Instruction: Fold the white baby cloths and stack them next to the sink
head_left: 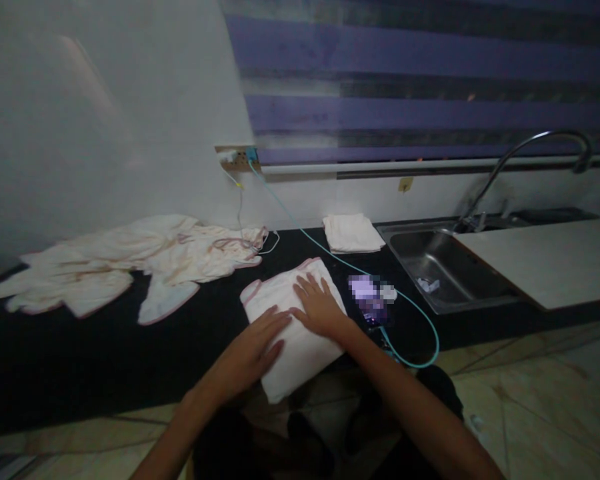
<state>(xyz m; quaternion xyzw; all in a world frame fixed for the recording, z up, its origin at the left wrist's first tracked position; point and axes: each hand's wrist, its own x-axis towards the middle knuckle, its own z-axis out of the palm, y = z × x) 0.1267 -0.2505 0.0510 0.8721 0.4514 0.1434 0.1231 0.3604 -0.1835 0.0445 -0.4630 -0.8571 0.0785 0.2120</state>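
Left hand (253, 350) lies flat, fingers stretched, on the near part of a folded cloth (295, 327), gripping nothing. Right hand (321, 308) presses flat on the same cloth just beyond it, fingers spread, the two hands almost touching. This cloth sits at the near edge of the dark worktop (80, 360). Just right of it lies a phone (373, 300) with a teal cable (420, 313) looping round. Farther off, a heap of cloths (130, 263) spreads on the left, another folded cloth (351, 233) rests by the wall, and a sink (445, 267) is on the right.
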